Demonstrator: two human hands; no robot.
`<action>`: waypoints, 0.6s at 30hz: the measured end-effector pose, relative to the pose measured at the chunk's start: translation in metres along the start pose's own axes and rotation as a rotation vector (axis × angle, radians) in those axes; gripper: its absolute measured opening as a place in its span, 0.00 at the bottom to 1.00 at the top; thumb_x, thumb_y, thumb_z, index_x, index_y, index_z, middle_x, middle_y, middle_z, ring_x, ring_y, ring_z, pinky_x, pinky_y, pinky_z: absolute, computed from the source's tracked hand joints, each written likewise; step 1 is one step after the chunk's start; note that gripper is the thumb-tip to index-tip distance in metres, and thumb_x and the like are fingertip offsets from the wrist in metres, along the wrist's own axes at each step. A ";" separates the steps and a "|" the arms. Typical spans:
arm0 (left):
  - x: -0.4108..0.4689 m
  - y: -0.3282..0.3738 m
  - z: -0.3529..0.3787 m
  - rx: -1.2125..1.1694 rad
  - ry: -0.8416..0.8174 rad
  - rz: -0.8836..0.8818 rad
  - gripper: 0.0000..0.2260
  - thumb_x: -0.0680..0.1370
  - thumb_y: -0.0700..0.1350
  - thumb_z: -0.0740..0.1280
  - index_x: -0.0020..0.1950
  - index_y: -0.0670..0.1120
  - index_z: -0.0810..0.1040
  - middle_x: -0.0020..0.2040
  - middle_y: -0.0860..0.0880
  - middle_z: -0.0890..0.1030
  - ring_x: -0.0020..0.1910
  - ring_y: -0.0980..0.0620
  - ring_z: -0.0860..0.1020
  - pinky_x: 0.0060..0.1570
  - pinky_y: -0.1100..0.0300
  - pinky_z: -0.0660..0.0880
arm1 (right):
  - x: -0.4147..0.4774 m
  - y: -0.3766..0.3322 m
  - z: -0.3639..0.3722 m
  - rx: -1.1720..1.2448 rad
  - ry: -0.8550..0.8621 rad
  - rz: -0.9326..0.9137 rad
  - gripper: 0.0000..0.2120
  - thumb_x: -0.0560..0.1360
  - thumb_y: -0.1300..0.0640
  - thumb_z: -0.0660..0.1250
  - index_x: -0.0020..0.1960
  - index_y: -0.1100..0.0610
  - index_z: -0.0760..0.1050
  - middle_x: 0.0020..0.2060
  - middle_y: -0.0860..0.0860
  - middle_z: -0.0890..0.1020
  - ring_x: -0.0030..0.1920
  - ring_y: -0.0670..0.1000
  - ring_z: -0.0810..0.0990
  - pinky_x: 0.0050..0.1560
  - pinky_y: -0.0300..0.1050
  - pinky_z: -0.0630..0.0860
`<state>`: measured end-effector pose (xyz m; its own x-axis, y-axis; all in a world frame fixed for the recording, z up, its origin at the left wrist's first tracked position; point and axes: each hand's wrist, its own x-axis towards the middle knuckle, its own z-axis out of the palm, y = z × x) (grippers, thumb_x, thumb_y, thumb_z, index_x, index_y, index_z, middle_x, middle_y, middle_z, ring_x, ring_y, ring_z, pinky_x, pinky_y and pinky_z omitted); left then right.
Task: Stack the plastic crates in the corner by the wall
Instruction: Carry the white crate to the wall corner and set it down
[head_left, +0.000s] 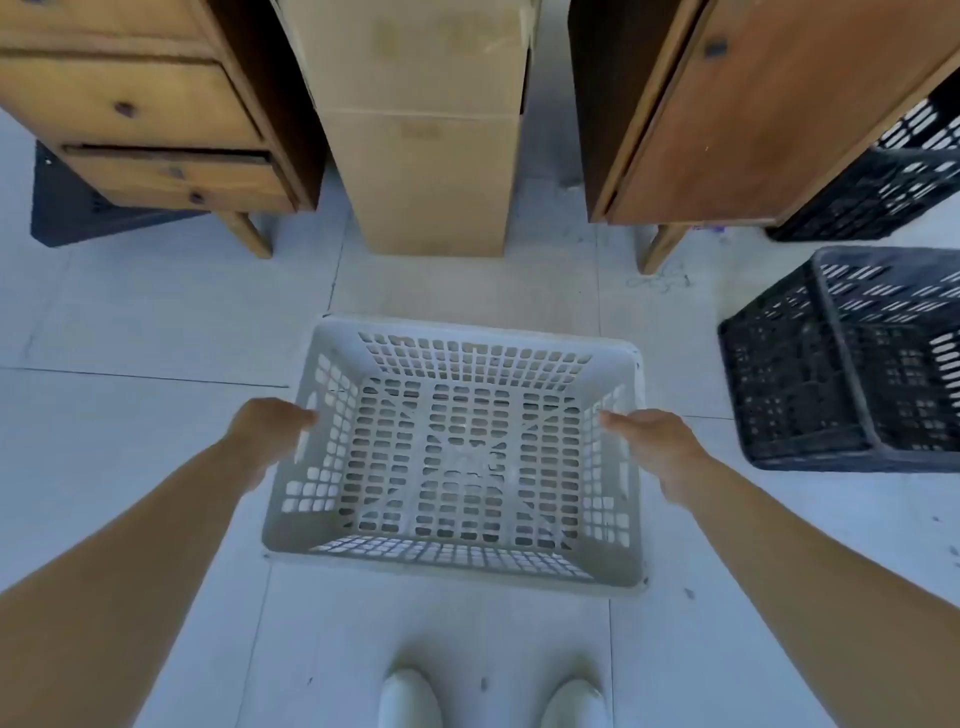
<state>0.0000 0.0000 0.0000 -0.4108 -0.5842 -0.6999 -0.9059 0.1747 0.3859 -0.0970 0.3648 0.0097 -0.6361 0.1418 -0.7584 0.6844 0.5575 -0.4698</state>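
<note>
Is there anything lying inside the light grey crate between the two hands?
No, the light grey crate is empty: only its perforated bottom shows, with the pale floor visible through the holes.

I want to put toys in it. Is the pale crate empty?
Empty. Inside the pale grey crate only its bare holed bottom shows, with floor tiles visible through the holes.

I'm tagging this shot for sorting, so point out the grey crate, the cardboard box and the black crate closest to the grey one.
grey crate (467, 331): head view, on its far rim.
cardboard box (431, 176): head view, on its front face.
black crate (789, 389): head view, on its left side wall.
</note>
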 end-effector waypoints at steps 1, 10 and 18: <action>0.008 -0.005 0.006 0.071 0.025 0.019 0.11 0.77 0.43 0.64 0.49 0.34 0.75 0.40 0.40 0.74 0.38 0.44 0.73 0.38 0.56 0.68 | 0.006 0.003 0.002 0.016 0.015 0.000 0.31 0.76 0.48 0.67 0.72 0.64 0.64 0.69 0.60 0.70 0.66 0.60 0.70 0.63 0.52 0.66; 0.075 -0.025 0.046 0.327 0.272 -0.028 0.28 0.75 0.50 0.66 0.69 0.36 0.63 0.64 0.33 0.65 0.60 0.33 0.68 0.60 0.44 0.68 | 0.080 0.054 0.011 0.082 0.198 0.094 0.21 0.78 0.46 0.63 0.60 0.63 0.72 0.49 0.58 0.75 0.46 0.59 0.74 0.45 0.49 0.70; 0.116 -0.032 0.041 0.032 0.225 0.055 0.17 0.78 0.48 0.63 0.56 0.35 0.76 0.53 0.33 0.78 0.46 0.38 0.75 0.48 0.48 0.72 | 0.108 0.075 0.015 0.412 -0.016 0.148 0.19 0.77 0.44 0.64 0.49 0.61 0.73 0.42 0.58 0.78 0.40 0.56 0.77 0.39 0.47 0.73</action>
<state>-0.0228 -0.0408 -0.1179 -0.4293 -0.7346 -0.5253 -0.8871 0.2340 0.3978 -0.1089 0.4094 -0.1147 -0.5172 0.1815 -0.8364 0.8548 0.1586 -0.4941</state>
